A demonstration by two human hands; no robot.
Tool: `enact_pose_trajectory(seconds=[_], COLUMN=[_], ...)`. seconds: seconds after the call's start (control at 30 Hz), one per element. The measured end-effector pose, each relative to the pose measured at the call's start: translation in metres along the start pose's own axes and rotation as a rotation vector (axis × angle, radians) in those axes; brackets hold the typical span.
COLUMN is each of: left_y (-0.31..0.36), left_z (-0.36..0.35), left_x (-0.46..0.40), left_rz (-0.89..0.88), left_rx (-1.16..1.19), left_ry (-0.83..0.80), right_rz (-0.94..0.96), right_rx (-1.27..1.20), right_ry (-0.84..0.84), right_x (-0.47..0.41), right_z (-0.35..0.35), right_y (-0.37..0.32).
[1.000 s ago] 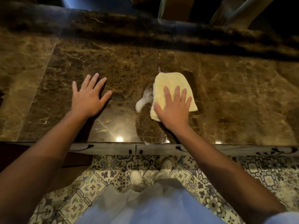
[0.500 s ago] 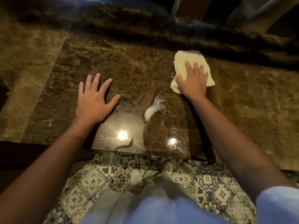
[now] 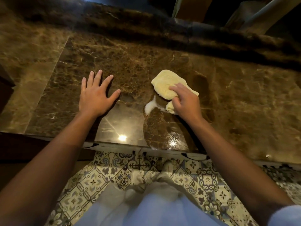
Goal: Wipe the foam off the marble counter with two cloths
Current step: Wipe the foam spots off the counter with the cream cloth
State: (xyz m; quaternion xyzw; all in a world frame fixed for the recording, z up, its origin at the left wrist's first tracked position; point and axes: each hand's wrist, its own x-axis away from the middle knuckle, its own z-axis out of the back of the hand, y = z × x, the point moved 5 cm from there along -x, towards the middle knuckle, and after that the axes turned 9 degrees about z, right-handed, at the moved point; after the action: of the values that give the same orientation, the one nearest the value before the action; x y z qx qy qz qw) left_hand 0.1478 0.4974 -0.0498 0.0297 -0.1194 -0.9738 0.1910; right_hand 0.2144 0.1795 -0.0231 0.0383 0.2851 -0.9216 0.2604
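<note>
1. While the left hand (image 3: 96, 97) is laid flat on the tabletop (image 3: 244, 98), its fingers (image 3: 97, 77) are spread wide and nothing is held.
2. A yellow cloth (image 3: 166, 84) is gripped by the right hand (image 3: 187, 101), with the fingers curled over its near edge and the cloth bunched beneath the palm.
3. The cloth is pressed on the marble right of centre, well apart from the left hand.
4. A white streak of foam (image 3: 150, 106) is seen just left of the cloth, touching its lower corner.
5. A wet, glossy patch (image 3: 159, 131) is spread from the foam to the tabletop's near edge.
6. Patterned floor tiles (image 3: 91, 180) are seen below.
</note>
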Motion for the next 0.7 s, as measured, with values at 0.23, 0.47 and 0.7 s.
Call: enact_pose_trajectory(seconds=[0.23,0.47,0.7], left_y=[0.0,0.0,0.002], left_z=[0.0,0.0,0.002], left_x=[0.0,0.0,0.003], left_rz=[-0.004,0.008,-0.01], left_rx=[0.014,0.0,0.005], left_ry=[0.012,0.008,0.035], right_rz=[-0.045,0.156,0.182], right_rx=[-0.232,0.059,0.31], right_ry=[0.139,0.021,-0.048], right_x=[0.081,0.108,0.117], right_z=[0.017,-0.068,-0.047], right_y=[-0.078,-0.136,-0.083])
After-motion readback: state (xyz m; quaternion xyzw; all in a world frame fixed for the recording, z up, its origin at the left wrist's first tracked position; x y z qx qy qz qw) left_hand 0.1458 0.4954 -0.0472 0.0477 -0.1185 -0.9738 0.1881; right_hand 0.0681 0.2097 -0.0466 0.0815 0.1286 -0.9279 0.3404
